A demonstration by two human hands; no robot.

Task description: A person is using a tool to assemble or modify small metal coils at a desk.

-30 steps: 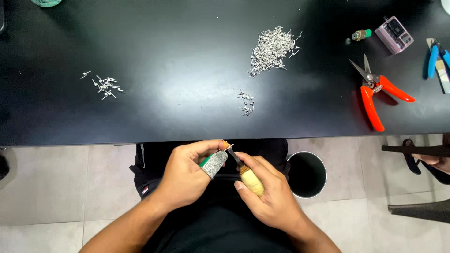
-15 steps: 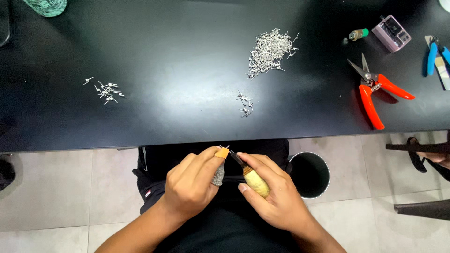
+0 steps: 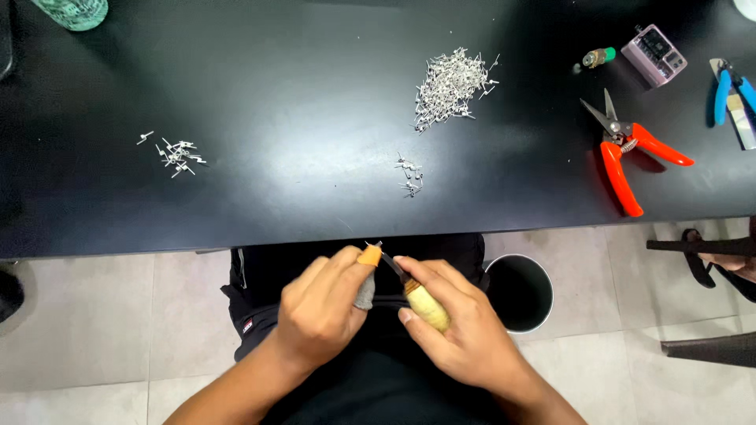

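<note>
The left hand (image 3: 319, 311) was curled shut below the table edge, its fingertips capped in orange and grey guards and pinching something too small to make out. The right hand (image 3: 457, 330) gripped a knife (image 3: 417, 295) by its pale wooden handle, the dark blade pointing toward 11 o'clock and meeting the left fingertips. Both hands hung over the lap, just clear of the table (image 3: 315, 228) edge at 12 o'clock.

On the table, a big pile (image 3: 450, 86) of small metal pieces lay at 1 o'clock from the hands, a few loose pieces (image 3: 409, 177) nearer the edge, and a small heap (image 3: 177, 153) well apart at 10 o'clock. Wide bare tabletop lay between these. Orange-handled snips (image 3: 626, 153) lay at 2 o'clock, near the edge. A round bin (image 3: 520, 291) stood on the floor just beside the right hand at 3 o'clock; open tile floor lay at 9 o'clock.
</note>
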